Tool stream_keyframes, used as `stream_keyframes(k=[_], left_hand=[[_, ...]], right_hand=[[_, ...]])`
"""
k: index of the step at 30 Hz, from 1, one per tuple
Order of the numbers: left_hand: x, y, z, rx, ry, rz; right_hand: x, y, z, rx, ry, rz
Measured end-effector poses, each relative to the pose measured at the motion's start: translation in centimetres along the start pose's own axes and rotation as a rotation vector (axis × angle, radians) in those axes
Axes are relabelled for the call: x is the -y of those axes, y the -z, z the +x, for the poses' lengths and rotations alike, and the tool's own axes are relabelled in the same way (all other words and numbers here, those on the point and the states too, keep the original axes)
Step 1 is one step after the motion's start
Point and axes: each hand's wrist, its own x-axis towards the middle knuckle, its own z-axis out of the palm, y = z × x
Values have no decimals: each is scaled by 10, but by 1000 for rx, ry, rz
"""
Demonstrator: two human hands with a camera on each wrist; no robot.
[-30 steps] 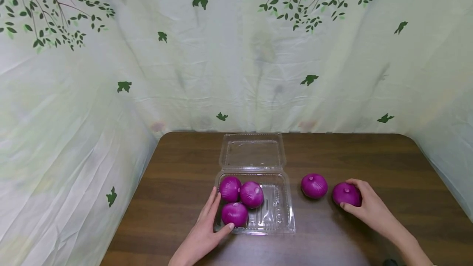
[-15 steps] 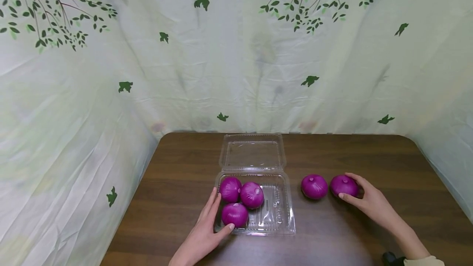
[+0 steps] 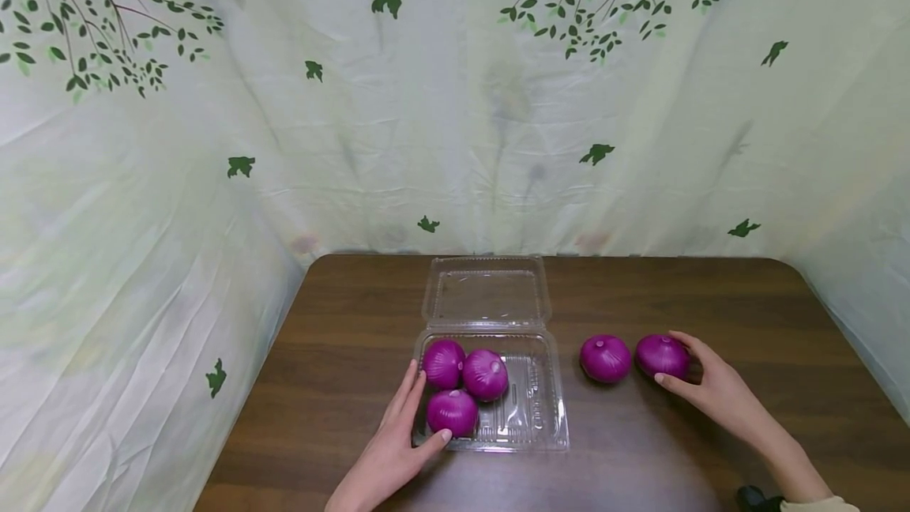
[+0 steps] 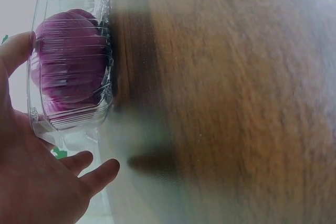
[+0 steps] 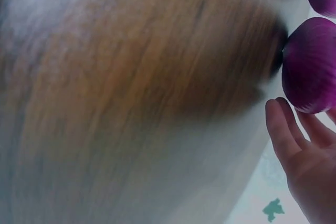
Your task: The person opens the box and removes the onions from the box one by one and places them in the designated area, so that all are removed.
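Note:
In the head view my left hand (image 3: 387,437) rests at the near left corner of a clear plastic clamshell container (image 3: 522,417), thumb on its front rim, straight fingers along its side. Inside sit three purple onions: one at the back left (image 3: 443,363), one in the middle (image 3: 485,375), one in front (image 3: 453,413). To the right, my right hand (image 3: 718,389) has thumb and forefinger loosely around the right side of an onion (image 3: 663,356) on the table. The right wrist view shows straight fingers (image 5: 283,135) beside this onion (image 5: 312,66).
Another onion (image 3: 605,359) stands just left of the one by my right hand. The container's lid (image 3: 486,295) lies folded back toward the far edge of the brown wooden table (image 3: 355,322). A leaf-patterned cloth (image 3: 498,141) hangs behind and at both sides.
My right hand has brought its onion slightly back and left, closer to the neighbouring onion, and its fingers have since shifted a little right of it. The left hand stays put.

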Motion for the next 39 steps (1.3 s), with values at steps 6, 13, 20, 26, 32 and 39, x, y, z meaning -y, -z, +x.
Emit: stream_keyframes(k=[6, 13, 20, 26, 32, 39], left_hand=[[1, 0, 0, 7, 6, -2], [0, 0, 0, 10, 8, -6], [0, 0, 0, 22, 25, -9], [2, 0, 0, 2, -2, -17], [5, -2, 0, 4, -4, -33], [6, -3, 0, 9, 7, -56]], right_hand=[[1, 2, -2, 0, -3, 4], [2, 2, -7, -19, -5, 1], [16, -5, -16, -227, 168, 18], [40, -11, -23, -302, 227, 39], [65, -18, -25, -323, 274, 47], [88, -30, -25, -232, 306, 65]])
